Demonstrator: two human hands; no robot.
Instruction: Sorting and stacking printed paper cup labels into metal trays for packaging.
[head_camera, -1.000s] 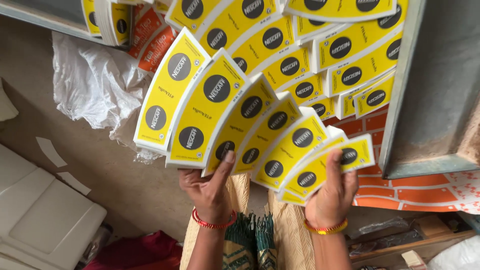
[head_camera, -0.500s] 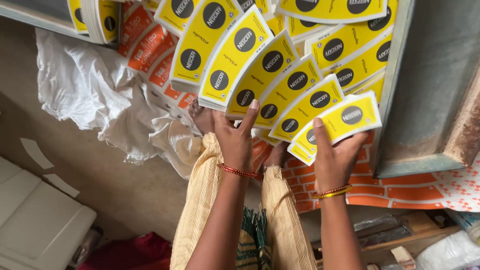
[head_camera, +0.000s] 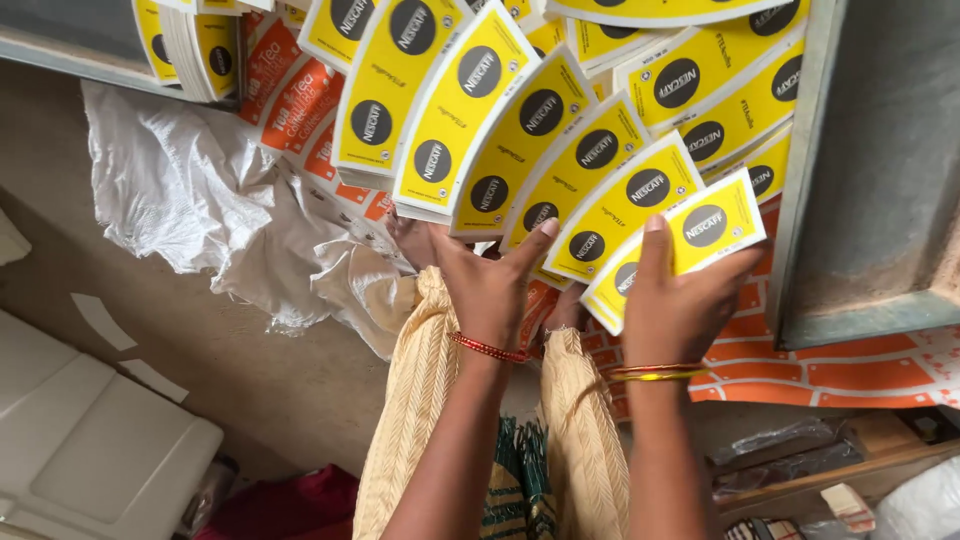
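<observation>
At the far left of the frame sits a pale plastic lid (head_camera: 90, 450), with a crumpled white sack (head_camera: 200, 210) above it on the floor. Orange printed sheets (head_camera: 300, 105) peek out beside it, upper left of centre. My left hand (head_camera: 490, 290) is spread open, fingers flat under the fan of yellow curved paper blanks (head_camera: 500, 130) across the top middle. My right hand (head_camera: 680, 300) pinches the last yellow blank (head_camera: 690, 240), thumb on top. A grey metal tray (head_camera: 880, 170) fills the right edge.
</observation>
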